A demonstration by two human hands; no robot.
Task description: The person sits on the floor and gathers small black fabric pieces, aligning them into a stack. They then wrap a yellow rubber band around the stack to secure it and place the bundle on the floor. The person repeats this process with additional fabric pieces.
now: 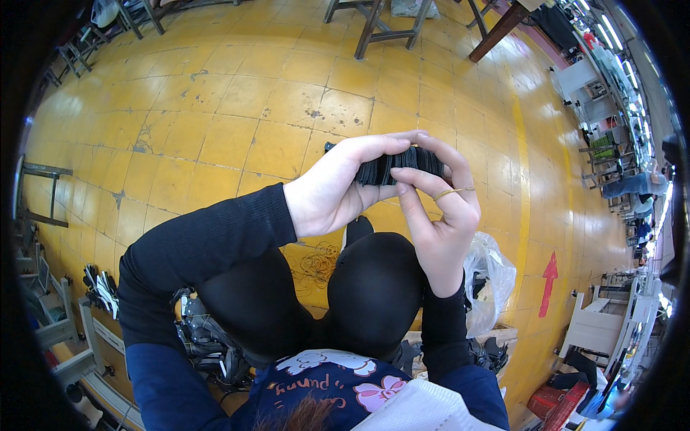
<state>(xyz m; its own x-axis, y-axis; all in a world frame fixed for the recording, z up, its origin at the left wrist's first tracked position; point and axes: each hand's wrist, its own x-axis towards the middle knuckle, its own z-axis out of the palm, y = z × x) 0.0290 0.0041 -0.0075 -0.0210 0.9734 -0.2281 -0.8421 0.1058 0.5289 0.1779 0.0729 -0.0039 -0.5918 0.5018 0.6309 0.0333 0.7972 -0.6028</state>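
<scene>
A tight stack of thin black pieces, with ridged edges facing me, is held up above my knees. My left hand wraps around its left end, thumb along the far side and fingers beneath. From the right, my right hand curls its fingers around the other end, fingertips against the near face and far edge. A yellow rubber band loops over a finger of my right hand. What exactly the black pieces are cannot be made out. Fingers hide part of the stack.
Loose rubber bands lie heaped on the yellow tiled floor between my legs. A clear plastic bag stands by my right knee, and black items are piled at my left. Wooden stool legs stand ahead; workbenches line the right.
</scene>
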